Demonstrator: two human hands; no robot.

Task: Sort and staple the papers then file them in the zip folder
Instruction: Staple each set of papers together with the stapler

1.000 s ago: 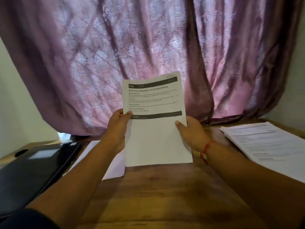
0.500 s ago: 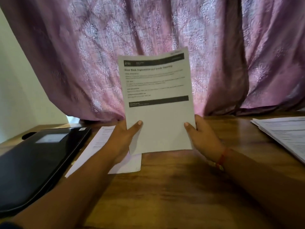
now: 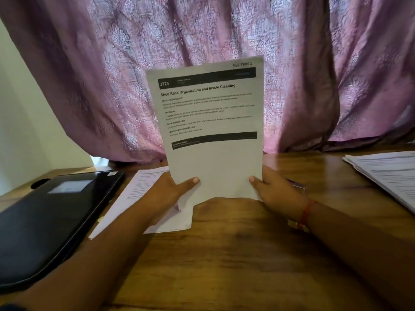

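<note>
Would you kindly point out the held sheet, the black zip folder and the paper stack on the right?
held sheet [image 3: 215,162], head view, blank lower half of the page.
black zip folder [image 3: 45,225], head view, middle of its cover.
paper stack [image 3: 390,173], head view, top printed page.

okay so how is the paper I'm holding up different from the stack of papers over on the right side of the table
The held paper stands upright, gripped near its bottom edge by the left hand and right hand; the right stack lies flat on the table, untouched. The held paper's heading, "Shoe Rack Organization and Insole Cleaning", is readable; the right stack's print is too blurred. The held paper shows in full; the right stack is cut by the frame edge. Both are white printed sheets.
</note>
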